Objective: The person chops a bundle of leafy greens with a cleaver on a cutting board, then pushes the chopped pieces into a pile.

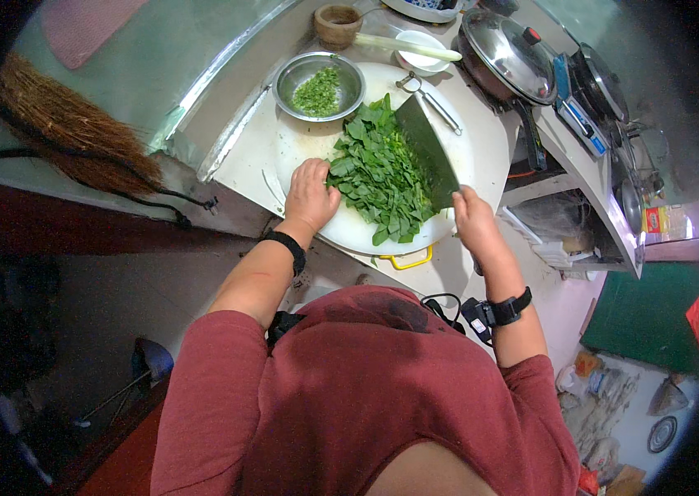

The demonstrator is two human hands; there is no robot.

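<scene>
A heap of chopped leafy greens (380, 177) covers the middle of a round white cutting board (349, 232). My right hand (475, 217) grips a cleaver (429, 155), whose broad blade stands tilted along the right side of the heap. The cleaver's handle is mostly hidden in my fingers. At the heap's left edge, my left hand (311, 193) rests palm down with its thumb against the leaves. It holds nothing that I can see. Behind the greens, a metal bowl (284, 102) contains finely chopped green bits. A metal peeler (439, 111) lies on the board beyond the blade.
A wooden mortar (332, 32) and a white bowl (421, 48) stand at the back, with a pale stalk (405, 46) across them. A lidded pan (507, 59) sits at the right, its handle (530, 133) jutting out. A yellow handle (408, 263) protrudes below the board's near edge.
</scene>
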